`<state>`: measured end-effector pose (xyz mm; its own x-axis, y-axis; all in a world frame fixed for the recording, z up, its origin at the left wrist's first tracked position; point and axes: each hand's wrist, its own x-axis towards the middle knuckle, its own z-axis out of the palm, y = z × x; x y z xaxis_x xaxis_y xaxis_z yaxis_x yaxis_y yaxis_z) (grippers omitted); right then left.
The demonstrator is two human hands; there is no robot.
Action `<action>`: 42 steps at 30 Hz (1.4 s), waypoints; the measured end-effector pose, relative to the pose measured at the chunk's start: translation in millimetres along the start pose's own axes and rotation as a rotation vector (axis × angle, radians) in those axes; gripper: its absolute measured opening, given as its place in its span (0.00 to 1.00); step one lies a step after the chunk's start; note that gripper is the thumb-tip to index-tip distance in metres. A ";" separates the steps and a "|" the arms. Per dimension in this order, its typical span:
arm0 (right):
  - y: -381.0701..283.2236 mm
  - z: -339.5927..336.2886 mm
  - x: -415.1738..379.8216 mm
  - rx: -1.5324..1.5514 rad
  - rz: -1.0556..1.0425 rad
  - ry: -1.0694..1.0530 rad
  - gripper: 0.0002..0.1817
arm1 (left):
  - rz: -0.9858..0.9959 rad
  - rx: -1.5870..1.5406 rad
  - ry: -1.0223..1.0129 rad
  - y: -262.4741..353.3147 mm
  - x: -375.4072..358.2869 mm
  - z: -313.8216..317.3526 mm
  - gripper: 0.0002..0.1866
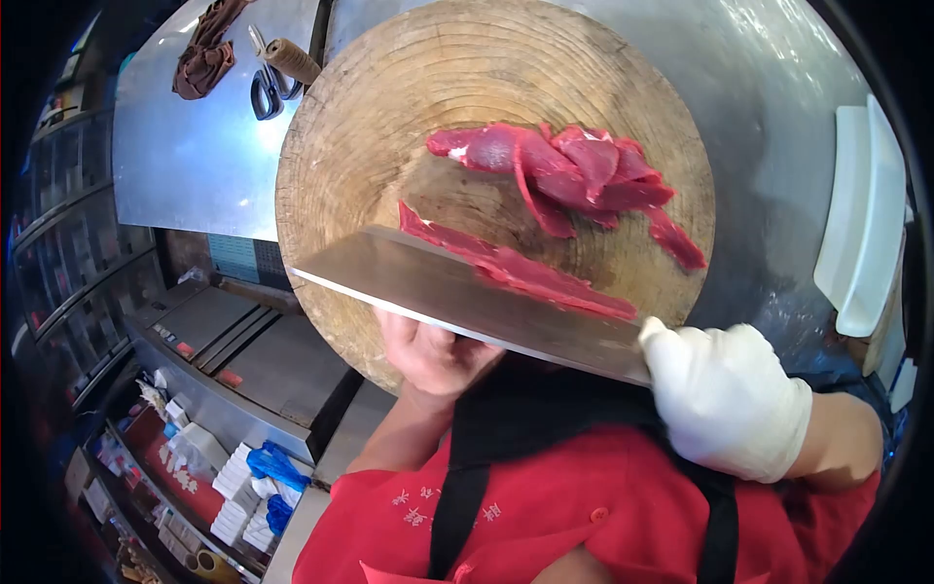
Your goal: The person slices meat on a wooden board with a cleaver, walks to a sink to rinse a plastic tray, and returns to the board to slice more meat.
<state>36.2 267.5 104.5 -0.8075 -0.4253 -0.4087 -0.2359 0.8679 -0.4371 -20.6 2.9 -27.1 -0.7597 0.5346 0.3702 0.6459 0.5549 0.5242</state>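
Observation:
A white-gloved fist, my right hand (725,394), grips a broad cleaver (486,304) at its right end; the handle is hidden inside the glove. The wide blade slants across the near part of a round wooden chopping block (389,117). My bare left hand (433,352) is at the near side of the blade, its fingers curled and their tips hidden by the steel. Along the blade's far side lies a long strip of red meat (516,268). Farther back on the block rests a larger pile of raw red meat (584,175), some pieces overlapping.
Scissors (265,92), a spool of twine (292,60) and a brown cloth (204,68) lie on the metal table (185,165). White trays (861,224) stand at the right. Lower left, shelves hold white boxes (233,487) and blue plastic bags (277,465).

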 end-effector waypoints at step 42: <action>-4.0 -0.3 24.1 0.145 0.023 0.052 0.09 | -0.082 0.029 -0.007 10.2 10.7 -3.8 0.26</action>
<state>17.5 253.8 96.7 -0.8398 -0.3881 -0.3796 -0.1391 0.8296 -0.5407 -22.5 11.9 -14.9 -0.8100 0.4906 0.3214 0.5832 0.6155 0.5302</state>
